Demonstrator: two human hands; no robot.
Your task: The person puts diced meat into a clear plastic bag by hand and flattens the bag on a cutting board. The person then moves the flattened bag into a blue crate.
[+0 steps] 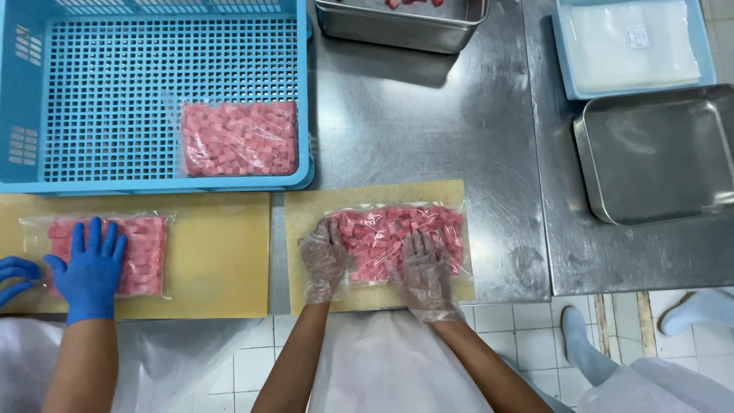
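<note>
A clear plastic bag of pink diced cubes (397, 229) lies flat on a tan cutting board (367, 196) at the table's near edge. Both my hands wear thin clear gloves. My left hand (324, 258) presses flat on the bag's left end. My right hand (423, 274) lies flat on the bag's lower middle, fingers spread. Neither hand grips anything.
A co-worker's blue-gloved hand (90, 269) flattens another bag (145, 252) on a second board (214, 252) at left. A blue perforated crate (115, 92) holds a filled bag (240, 138). A steel pan (401, 29), an empty steel tray (654, 153) and a blue tray of empty bags (631, 42) stand behind.
</note>
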